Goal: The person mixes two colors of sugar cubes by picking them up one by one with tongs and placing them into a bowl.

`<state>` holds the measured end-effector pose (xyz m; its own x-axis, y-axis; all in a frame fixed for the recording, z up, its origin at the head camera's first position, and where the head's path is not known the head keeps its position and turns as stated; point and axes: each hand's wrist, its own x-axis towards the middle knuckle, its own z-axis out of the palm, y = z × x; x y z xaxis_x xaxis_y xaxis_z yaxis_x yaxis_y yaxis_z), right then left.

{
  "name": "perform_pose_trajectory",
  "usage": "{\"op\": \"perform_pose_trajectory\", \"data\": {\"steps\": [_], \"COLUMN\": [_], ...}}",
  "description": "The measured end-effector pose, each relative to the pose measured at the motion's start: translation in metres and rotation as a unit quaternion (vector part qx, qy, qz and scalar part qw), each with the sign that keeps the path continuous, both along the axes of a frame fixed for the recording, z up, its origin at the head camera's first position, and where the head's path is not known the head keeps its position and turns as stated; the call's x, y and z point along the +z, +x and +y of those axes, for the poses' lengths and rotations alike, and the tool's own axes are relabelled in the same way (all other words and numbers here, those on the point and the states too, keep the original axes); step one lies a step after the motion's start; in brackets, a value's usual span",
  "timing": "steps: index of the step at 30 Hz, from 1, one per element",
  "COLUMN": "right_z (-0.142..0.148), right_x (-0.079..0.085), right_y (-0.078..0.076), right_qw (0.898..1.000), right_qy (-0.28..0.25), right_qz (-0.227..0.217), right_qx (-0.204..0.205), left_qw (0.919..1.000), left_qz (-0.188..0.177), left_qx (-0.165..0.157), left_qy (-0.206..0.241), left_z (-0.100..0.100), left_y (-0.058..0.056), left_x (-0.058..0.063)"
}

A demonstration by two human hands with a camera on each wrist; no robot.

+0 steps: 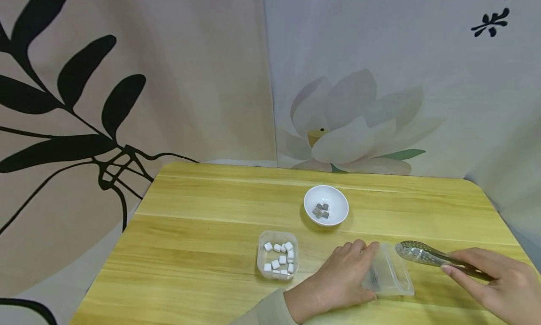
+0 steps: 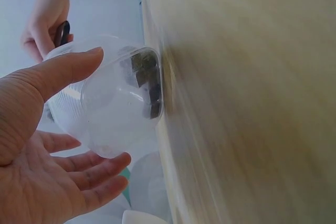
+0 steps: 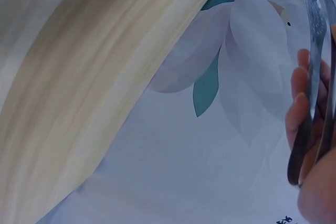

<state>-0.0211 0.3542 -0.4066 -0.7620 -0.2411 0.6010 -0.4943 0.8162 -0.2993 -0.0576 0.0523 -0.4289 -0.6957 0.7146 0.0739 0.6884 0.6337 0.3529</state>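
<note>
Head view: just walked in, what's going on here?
A person's left hand holds a clear container on the table, with dark cubes inside. Their right hand grips metal tongs, tips close to the container. Beyond, a white bowl holds some grey cubes; a plastic box to the left holds white cubes.

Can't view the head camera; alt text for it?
Left hand holds a clear container; right hand holds metal tongs, tips near it. Left of these, on a wooden table, sit a box of white cubes and, farther back, a white bowl of grey cubes.
</note>
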Motion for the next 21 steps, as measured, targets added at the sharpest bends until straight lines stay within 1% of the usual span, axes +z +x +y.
{"op": "perform_pose_trajectory", "data": {"steps": [7,11,15,18,21], "right_z": [-0.010,-0.019,-0.031,-0.042,-0.053], "right_x": [0.009,0.010,0.011,0.011,0.011], "right_y": [-0.017,-0.033,-0.052,-0.066,-0.077], "right_qw": [1.000,1.000,1.000,0.999,1.000], "right_qy": [0.008,-0.002,-0.016,-0.015,-0.008], "right_qz": [-0.002,0.010,0.021,0.026,0.020], "right_qx": [-0.030,-0.012,0.013,0.019,0.013], "left_qw": [1.0000,1.0000,0.9999,0.9999,1.0000], "left_qz": [-0.001,0.000,0.003,0.005,0.005], "left_qx": [0.005,0.006,0.007,0.007,0.006], "left_qy": [-0.004,-0.008,-0.009,-0.008,-0.006], "left_z": [0.001,0.001,0.002,0.002,0.001], "left_y": [0.000,0.000,0.000,0.000,-0.001], "left_x": [0.003,0.003,0.003,0.003,0.002]}}
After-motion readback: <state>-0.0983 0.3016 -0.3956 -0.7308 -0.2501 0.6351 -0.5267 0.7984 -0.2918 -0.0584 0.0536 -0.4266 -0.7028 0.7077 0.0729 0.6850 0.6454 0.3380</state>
